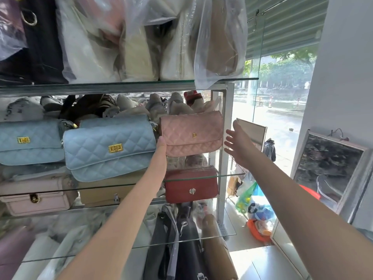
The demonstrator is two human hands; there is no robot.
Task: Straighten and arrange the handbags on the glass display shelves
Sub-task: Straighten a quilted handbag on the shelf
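Observation:
A pink quilted handbag (191, 133) stands upright at the right end of the middle glass shelf (232, 174). My left hand (161, 145) presses against its left end, with most of the fingers hidden behind the bag. My right hand (237, 143) is spread open just off the bag's right end, fingers apart, holding nothing. A light blue quilted handbag (109, 146) with a gold clasp leans tilted to the left of the pink one. A second light blue bag (30, 142) sits further left.
Under the shelf are a red bag (191, 187), a tan bag (109, 191) and a pale pink bag (36, 197). Plastic-wrapped bags (141, 41) fill the top shelf. A metal post (228, 122) frames the right side, with a glass window (282, 110) beyond. Dark bags (181, 243) hang lower down.

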